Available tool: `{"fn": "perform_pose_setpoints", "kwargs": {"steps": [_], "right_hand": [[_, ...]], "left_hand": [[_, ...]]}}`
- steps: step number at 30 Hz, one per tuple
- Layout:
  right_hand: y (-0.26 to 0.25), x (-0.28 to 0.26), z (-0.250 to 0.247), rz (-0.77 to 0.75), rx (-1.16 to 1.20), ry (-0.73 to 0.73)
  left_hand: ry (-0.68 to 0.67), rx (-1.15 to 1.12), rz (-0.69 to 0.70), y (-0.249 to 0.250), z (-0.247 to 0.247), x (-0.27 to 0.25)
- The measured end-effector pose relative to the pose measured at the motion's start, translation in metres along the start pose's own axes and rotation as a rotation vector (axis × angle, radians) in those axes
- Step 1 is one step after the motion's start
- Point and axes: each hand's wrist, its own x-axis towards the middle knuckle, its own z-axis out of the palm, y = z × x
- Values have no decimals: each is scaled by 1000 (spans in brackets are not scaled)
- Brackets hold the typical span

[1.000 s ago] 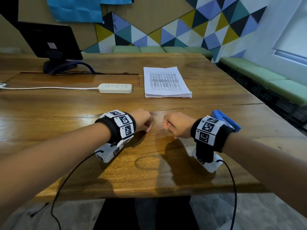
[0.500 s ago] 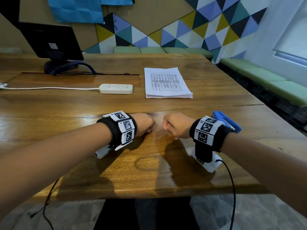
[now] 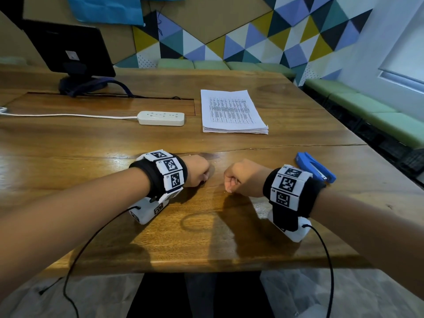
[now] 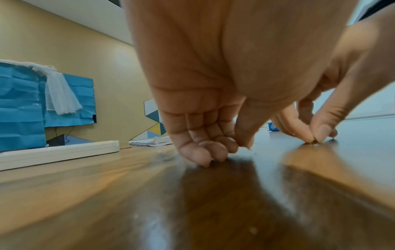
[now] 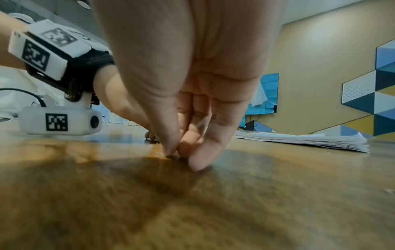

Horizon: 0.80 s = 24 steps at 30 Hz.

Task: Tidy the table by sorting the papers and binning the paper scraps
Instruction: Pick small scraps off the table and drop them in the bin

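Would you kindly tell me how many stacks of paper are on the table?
1. The paper stack lies on the table's far side, right of the power strip; nothing else papery shows.

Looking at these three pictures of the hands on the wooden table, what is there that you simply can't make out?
- Whether the left hand or right hand pinches a scrap: the fingers meet at the table, but anything there is too small in all views.
- The print on the paper stack: too small in the head view.
- The stapler: partly behind the right wristband.
- A bin: in no view.
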Motion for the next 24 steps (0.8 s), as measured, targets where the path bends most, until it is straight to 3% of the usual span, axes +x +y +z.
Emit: {"fn": "perform_pose_setpoints", "kwargs": {"steps": [2,5,10,17,24], "right_hand": [[-5,0,-6,-14,-24,-40],[-14,4,-13,31,-65,-237],[-17,-1,-3,-32,-173,-10],[-25,1,2,-96,-365,-143],[-21,3,5,-17,-289,-168]], "left_hand": [[-30,-45,7,1,-3,-2],[-11,-7,10,2,-6,-4],[-10,-4,5,4,-8,-9],[-4,-35,-9,6,-13,-16],[-10,-55,-24,3,-14,-26]]}}
